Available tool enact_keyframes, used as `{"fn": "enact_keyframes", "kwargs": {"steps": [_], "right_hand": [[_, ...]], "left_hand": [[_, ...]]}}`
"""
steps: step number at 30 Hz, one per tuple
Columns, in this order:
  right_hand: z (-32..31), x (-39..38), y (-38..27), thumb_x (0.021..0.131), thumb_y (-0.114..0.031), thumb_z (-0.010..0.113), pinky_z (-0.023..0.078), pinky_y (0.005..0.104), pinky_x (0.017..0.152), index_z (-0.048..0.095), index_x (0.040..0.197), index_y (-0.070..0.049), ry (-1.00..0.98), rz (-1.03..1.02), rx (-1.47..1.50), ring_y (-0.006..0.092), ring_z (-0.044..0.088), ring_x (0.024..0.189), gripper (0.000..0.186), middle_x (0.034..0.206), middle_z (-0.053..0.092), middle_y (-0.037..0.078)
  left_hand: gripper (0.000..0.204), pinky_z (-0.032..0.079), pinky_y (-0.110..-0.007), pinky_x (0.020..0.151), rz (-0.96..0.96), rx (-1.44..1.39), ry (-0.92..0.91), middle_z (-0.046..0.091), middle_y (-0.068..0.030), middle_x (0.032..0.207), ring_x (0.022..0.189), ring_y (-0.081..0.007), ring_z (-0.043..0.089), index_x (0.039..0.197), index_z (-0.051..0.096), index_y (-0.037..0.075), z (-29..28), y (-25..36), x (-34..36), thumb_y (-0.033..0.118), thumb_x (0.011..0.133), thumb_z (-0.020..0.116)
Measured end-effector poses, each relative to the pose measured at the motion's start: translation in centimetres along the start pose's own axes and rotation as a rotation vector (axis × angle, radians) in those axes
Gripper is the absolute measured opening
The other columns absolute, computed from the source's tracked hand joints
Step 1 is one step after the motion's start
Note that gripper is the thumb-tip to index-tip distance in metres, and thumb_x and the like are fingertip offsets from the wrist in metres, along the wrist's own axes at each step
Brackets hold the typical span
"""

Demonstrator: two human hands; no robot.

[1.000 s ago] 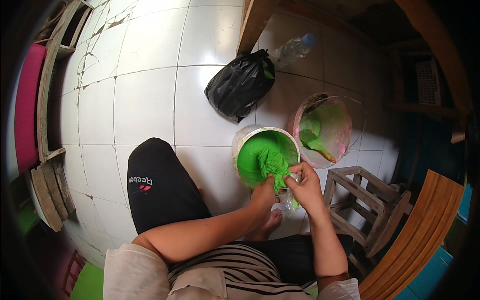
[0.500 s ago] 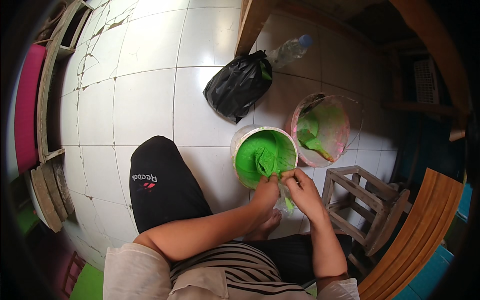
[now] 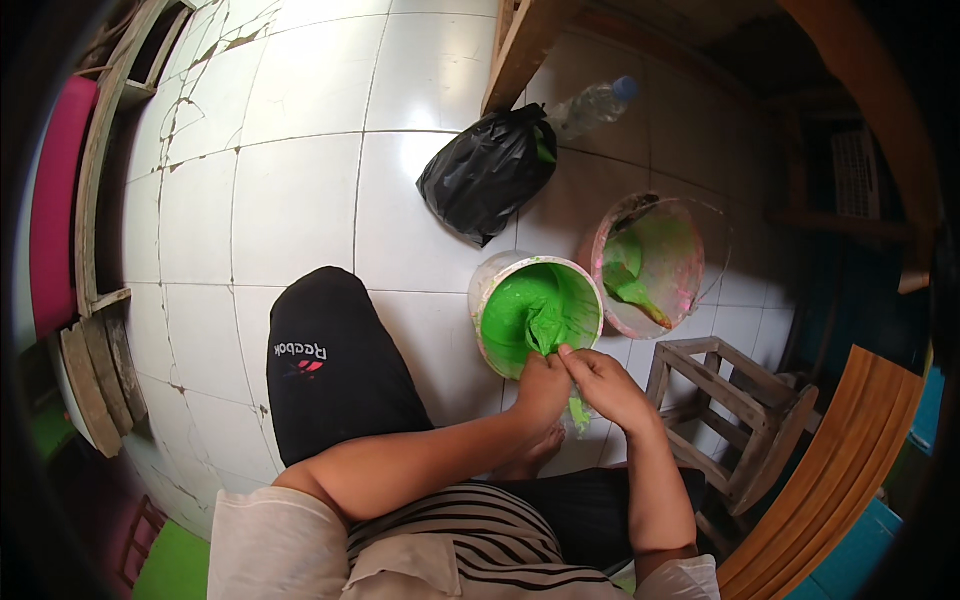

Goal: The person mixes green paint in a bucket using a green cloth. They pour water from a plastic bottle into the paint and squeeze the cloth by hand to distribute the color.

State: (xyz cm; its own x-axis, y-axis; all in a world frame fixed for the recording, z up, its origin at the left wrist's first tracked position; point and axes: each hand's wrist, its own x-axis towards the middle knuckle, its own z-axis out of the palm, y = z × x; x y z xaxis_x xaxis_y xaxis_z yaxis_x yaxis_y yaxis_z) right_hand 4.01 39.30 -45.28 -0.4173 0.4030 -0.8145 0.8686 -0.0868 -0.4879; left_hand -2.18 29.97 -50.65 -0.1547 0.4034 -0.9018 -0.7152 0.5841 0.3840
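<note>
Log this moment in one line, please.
hands: left and right pinch green bag | over green bucket | nearby: pink bucket

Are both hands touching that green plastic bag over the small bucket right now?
Touching. The head view shows the left hand and right hand both pinching the green bag at the near rim of the small bucket.
</note>
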Motion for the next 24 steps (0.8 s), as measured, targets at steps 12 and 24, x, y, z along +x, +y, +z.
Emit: {"fn": "enact_keyframes", "kwargs": {"steps": [12,24], "right_hand": [[0.2,2.1,0.2,0.089,-0.038,0.052,0.047,0.0331,0.074,0.064,0.089,0.010,-0.090,0.076,0.042,0.0197,0.060,0.078,0.049,0.080,0.065,0.017],[0.5,2.9,-1.2,0.088,-0.026,0.052,0.044,0.0273,0.063,0.061,0.088,0.006,-0.134,0.173,0.189,0.0145,0.054,0.069,0.033,0.075,0.059,0.007]], "left_hand": [[0.022,0.048,-0.039,0.072,0.284,0.178,-0.123,0.064,-0.0182,0.089,0.082,-0.0256,0.062,0.101,0.056,-0.004,-0.3,2.8,-2.9,0.015,0.094,0.046],[0.028,0.045,-0.044,0.089,0.311,0.250,-0.137,0.056,-0.0313,0.112,0.107,-0.0428,0.055,0.110,0.051,-0.009,-0.4,1.5,-1.8,0.012,0.093,0.043]]}}
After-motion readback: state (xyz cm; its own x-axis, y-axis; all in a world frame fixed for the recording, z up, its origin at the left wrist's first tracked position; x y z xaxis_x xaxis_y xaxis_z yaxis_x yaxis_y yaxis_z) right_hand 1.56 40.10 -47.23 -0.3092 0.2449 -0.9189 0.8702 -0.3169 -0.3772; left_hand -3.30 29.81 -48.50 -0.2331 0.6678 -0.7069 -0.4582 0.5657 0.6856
